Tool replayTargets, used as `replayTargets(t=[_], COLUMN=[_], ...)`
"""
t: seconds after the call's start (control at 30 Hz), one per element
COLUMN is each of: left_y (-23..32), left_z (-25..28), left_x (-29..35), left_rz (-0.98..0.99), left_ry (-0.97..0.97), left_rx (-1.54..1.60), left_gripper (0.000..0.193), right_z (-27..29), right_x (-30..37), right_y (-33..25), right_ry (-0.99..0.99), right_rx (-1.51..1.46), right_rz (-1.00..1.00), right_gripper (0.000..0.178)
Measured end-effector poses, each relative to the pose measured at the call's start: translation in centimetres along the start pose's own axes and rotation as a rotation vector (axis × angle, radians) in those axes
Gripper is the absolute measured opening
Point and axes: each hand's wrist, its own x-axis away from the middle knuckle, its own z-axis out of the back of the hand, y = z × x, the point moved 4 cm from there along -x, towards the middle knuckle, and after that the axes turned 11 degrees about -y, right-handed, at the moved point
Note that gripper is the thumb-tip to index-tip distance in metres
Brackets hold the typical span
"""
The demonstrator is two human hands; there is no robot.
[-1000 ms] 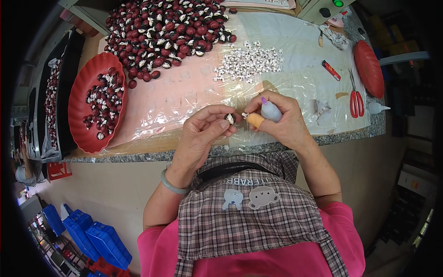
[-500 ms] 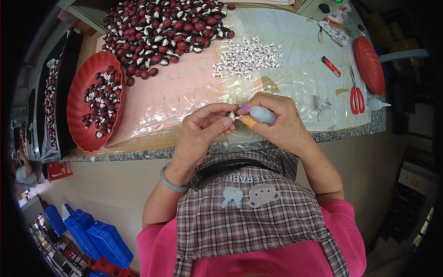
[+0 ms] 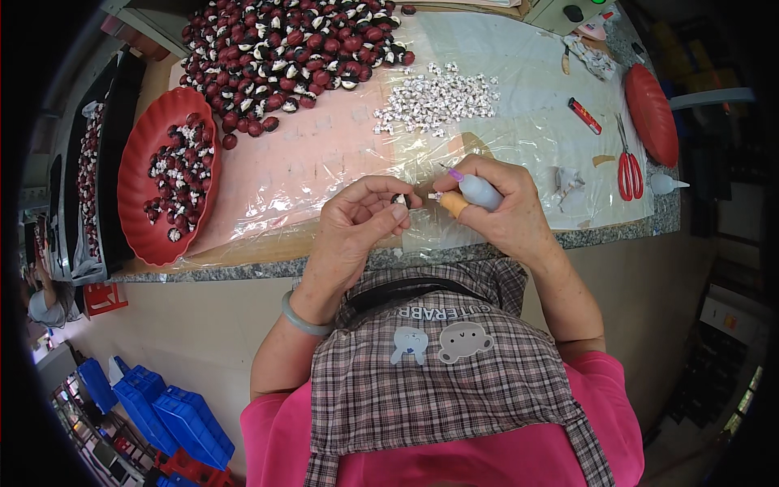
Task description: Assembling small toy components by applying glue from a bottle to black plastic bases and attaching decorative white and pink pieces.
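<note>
Between the thumb and fingers of my left hand (image 3: 357, 217) is a small round piece (image 3: 398, 200), dark with a white patch facing up. My right hand (image 3: 519, 213) is closed round a translucent squeeze bottle (image 3: 480, 193) with a purple collar and thin needle tip, pointing up and left. An orange-yellow cover wraps one finger of that hand. At its fingertip a small white piece (image 3: 435, 196) shows, apart from the round piece. Beyond my hands lie scattered small white pieces (image 3: 438, 99) and a large heap of dark red, black and white round pieces (image 3: 296, 53).
A red scalloped bowl (image 3: 132, 191) holds red pieces with white bits at left. Farther right are a red tube-like object (image 3: 584, 116), red-handled scissors (image 3: 630, 174), a red dish (image 3: 652, 114), another squeeze bottle (image 3: 667, 184) and crumpled tissue (image 3: 566, 180). Blue crates (image 3: 193, 426) stand on the floor.
My right hand has drawn back to the right, parting the bottle and small white piece from the round piece. My left hand has stayed nearly in place.
</note>
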Motion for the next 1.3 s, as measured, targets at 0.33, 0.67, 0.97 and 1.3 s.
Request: replayTargets(t=[0.33, 0.67, 0.97, 1.3], left_y=[0.2, 0.3, 0.6, 1.1], left_z=[0.0, -0.2, -0.9, -1.9], left_x=[0.1, 0.4, 0.3, 0.5], left_rz=[0.022, -0.021, -0.093, -0.248], left_ry=[0.010, 0.000, 0.012, 0.106], left_rx=[0.104, -0.062, -0.307, -0.695], left_gripper=[0.023, 0.030, 0.037, 0.033], right_z=[-0.3, -1.1, -1.1, -1.9], right_x=[0.3, -0.2, -0.1, 0.7], right_y=[0.0, -0.5, -0.6, -2.0], right_ry=[0.004, -0.029, -0.032, 0.101], right_rx=[-0.057, 0.091, 0.167, 0.255], right_rz=[-0.007, 0.007, -0.002, 0.157], right_gripper=[0.013, 0.015, 0.016, 0.017])
